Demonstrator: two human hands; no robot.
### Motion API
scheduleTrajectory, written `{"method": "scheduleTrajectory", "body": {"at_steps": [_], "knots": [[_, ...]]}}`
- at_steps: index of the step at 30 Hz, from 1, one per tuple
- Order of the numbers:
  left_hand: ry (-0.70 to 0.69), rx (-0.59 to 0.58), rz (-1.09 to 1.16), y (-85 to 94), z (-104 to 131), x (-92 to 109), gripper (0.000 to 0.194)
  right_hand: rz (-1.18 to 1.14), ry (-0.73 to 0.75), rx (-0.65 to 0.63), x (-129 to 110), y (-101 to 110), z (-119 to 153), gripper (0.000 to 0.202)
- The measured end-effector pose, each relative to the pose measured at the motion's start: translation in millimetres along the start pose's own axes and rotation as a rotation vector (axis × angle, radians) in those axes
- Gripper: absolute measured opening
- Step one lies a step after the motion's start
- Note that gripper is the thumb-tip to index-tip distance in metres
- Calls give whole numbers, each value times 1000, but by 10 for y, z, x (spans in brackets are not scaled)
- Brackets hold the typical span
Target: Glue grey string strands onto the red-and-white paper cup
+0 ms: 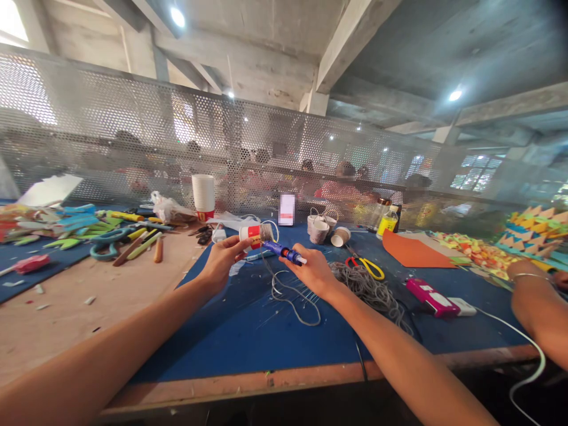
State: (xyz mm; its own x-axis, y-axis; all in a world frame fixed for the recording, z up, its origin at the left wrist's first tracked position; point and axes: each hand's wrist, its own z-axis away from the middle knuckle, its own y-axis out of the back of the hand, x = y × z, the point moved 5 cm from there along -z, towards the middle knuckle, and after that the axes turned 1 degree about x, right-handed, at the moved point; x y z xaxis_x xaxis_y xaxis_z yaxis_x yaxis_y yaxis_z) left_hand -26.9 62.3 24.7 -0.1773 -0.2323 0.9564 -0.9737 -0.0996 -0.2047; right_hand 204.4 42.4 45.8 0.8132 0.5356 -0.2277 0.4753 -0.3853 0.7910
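Observation:
My left hand [225, 258] grips a red and white paper cup [249, 235] lying on its side in the air. Grey cord [266, 232] is wound round one end of the cup, and a loose length trails down to the table. In my right hand [312, 269] is a blue glue gun [284, 251], its nozzle pointing at the wound cord, touching or nearly so. A heap of grey cord [373, 290] lies to the right of my right wrist.
Several cord-wrapped cups [318, 229] stand behind, near yellow-handled scissors [371, 269]. A pink power strip [432, 297] lies right, beside another person's arm [535, 307]. Stacked paper cups [203, 195], blue scissors [106, 244] and cut scraps lie left. A phone [286, 210] leans against the mesh screen [248, 154].

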Motion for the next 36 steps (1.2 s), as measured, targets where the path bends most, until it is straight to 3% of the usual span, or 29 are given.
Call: {"method": "scheduleTrajectory", "body": {"at_steps": [36], "knots": [[-56,-67,-88,-36,32,4,38,55,-18,49,40,10,-29,29]]}}
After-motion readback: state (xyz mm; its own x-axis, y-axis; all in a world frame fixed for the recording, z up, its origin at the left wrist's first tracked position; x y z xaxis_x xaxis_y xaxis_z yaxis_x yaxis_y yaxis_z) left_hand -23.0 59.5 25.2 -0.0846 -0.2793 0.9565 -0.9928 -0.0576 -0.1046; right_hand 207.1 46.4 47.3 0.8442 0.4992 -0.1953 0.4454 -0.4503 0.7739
